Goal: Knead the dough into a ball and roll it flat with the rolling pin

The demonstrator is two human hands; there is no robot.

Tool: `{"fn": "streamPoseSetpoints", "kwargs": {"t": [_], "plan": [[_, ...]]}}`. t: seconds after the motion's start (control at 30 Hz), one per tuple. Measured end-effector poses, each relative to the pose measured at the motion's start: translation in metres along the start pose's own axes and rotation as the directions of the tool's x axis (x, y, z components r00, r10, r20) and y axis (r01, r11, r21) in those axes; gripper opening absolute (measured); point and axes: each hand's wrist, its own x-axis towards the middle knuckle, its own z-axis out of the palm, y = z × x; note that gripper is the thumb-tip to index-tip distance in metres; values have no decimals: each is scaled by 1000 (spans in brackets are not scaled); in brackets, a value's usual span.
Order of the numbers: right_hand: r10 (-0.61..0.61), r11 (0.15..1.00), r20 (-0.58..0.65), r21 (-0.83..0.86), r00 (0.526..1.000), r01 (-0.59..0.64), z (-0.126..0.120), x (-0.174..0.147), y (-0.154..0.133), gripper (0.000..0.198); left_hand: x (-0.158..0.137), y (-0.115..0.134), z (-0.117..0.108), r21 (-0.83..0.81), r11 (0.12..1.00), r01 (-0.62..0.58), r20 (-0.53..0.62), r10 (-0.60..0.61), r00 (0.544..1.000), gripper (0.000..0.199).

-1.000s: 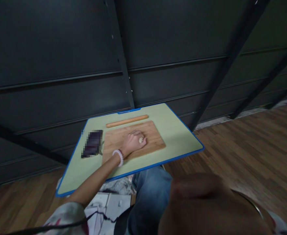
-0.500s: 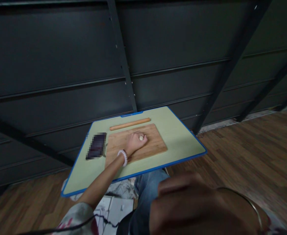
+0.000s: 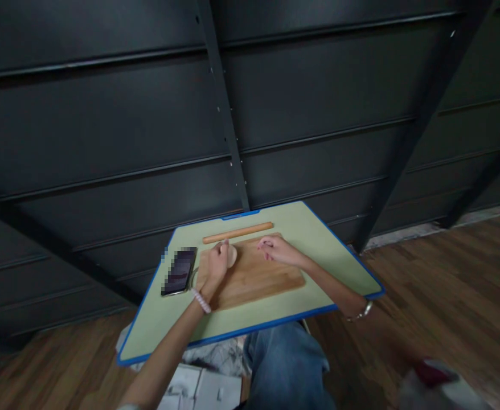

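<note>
My left hand [image 3: 218, 263], with a pale beaded band at the wrist, is closed around a pale, rounded lump of dough [image 3: 232, 256] over the left part of the wooden cutting board [image 3: 262, 279]. Part of the lump is hidden behind my fingers. Across from it, my right hand [image 3: 274, 249] is over the board's far right part, its fingers curled together. Whatever may be in those fingers is too small to make out. Behind the board lies a wooden rolling pin [image 3: 237, 233].
The board rests on a small pale green table [image 3: 339, 279] with a blue rim. A phone [image 3: 179, 272], partly pixelated, lies left of the board. A dark panelled wall [image 3: 156, 125] rises behind the table. White boxes [image 3: 216, 390] are below it, beside my knee [image 3: 284, 364].
My right hand has gone from close under the camera to the board's right side. My left hand has shifted left and now holds the dough turned up on its right side.
</note>
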Motion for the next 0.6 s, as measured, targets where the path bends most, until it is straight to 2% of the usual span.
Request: {"fn": "streamPoseSetpoints", "kwargs": {"t": [0.03,0.07,0.17,0.27,0.33,0.43,0.5,0.6], "plan": [[19,1000,-4,-22,1000,-19,0,9,9,21,0,-7,-5,21,999,40,-74,-39,996,47],[47,998,8,-51,999,-47,1,17,15,21,0,-12,-11,45,999,25,-92,-20,996,47],[53,976,21,-212,998,-48,3,32,23,20,2,-21,-28,174,977,-119,9,120,993,41],[-47,922,29,-383,998,54,7,39,26,20,9,-18,-39,298,908,-295,112,274,955,34],[-114,873,34,-474,993,116,10,41,26,22,14,-14,-39,343,834,-432,234,370,899,29],[-135,816,40,-562,990,135,12,43,27,23,14,-13,-30,339,744,-576,380,451,807,37],[-97,812,54,-573,994,110,13,45,29,24,11,-14,-23,331,726,-602,376,484,790,46],[-53,828,57,-556,997,76,13,49,31,26,9,-15,-15,351,713,-607,336,509,793,57]]}}
